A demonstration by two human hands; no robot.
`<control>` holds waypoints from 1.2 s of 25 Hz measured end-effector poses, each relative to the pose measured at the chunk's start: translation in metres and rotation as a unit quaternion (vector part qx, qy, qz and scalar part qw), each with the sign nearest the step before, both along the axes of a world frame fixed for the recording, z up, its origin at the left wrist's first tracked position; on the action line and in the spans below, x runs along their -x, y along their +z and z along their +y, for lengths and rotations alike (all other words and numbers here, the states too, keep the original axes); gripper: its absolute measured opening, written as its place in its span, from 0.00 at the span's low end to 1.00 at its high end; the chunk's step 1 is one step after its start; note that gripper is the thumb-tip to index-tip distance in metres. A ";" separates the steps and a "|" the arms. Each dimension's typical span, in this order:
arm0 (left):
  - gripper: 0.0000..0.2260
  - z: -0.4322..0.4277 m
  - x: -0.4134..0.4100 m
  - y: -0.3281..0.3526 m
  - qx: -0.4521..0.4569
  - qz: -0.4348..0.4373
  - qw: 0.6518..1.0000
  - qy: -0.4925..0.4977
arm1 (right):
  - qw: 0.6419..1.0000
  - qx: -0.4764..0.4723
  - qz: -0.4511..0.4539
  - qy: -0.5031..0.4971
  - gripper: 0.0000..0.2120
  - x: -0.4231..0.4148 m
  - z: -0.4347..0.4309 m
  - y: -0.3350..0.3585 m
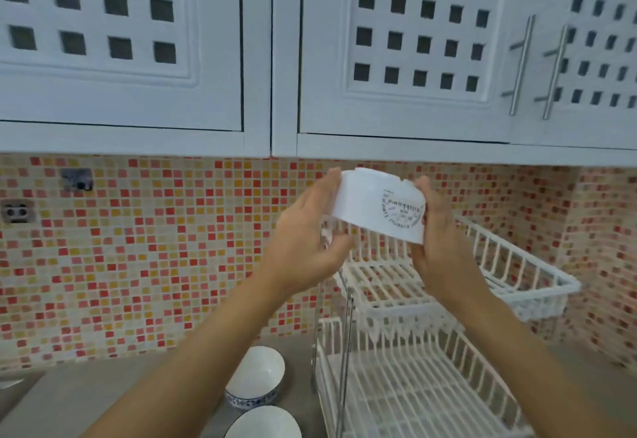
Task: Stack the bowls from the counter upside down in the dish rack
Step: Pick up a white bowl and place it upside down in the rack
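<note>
Head view, going from left to right: two round white bowls sit right way up on the smooth grey stone counter (103,399), a white bowl with a blue painted band (255,379) and, just in front of it, a plain white bowl (265,423) cut off by the bottom edge. Next comes the left hand (303,234), its fingers curled around the left side of the round white bowl with black printed letters (377,208). This bowl is held up in the air, upside down and a little tilted, above the top shelf of the white wire dish rack (431,303). The right hand (439,243) grips the bowl's other side, thumb on the wall near the print. The bowl looks hard, smooth and slippery, so both hands should keep a firm hold. I think the best way is to make it level, lower it slowly, and set the rim flat on the thin wires so it does not rock. Both shelves look empty, so this bowl would start the stack. Behind it all is a bumpy wall of small red, orange and cream tiles (155,265).
</note>
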State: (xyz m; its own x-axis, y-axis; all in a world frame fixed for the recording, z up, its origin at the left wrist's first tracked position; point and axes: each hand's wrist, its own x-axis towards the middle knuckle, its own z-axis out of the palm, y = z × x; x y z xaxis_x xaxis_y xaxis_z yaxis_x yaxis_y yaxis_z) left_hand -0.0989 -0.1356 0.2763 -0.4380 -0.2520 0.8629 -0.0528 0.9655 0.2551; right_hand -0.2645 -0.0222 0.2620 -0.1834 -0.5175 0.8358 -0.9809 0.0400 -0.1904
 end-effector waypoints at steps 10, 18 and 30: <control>0.30 -0.014 0.120 0.001 -0.147 -0.211 0.966 0.010 | 0.975 -0.207 0.068 0.031 0.38 0.140 -0.014 -0.003; 0.31 -0.037 0.169 -0.024 -0.201 -0.333 0.914 0.112 | 0.881 -0.442 -0.028 0.165 0.46 0.192 -0.062 -0.018; 0.46 -0.054 0.191 -0.050 -0.171 -0.479 0.833 0.218 | 0.864 -0.472 0.031 0.173 0.52 0.203 -0.091 -0.046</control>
State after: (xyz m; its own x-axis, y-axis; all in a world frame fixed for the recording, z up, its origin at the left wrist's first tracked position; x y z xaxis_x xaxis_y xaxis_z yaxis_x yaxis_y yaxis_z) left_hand -0.2903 -0.1901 0.2262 -0.6868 -0.7267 0.0158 -0.7168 0.6807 0.1512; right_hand -0.4679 -0.1137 0.2164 0.1493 -0.9887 0.0138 -0.9724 -0.1493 -0.1795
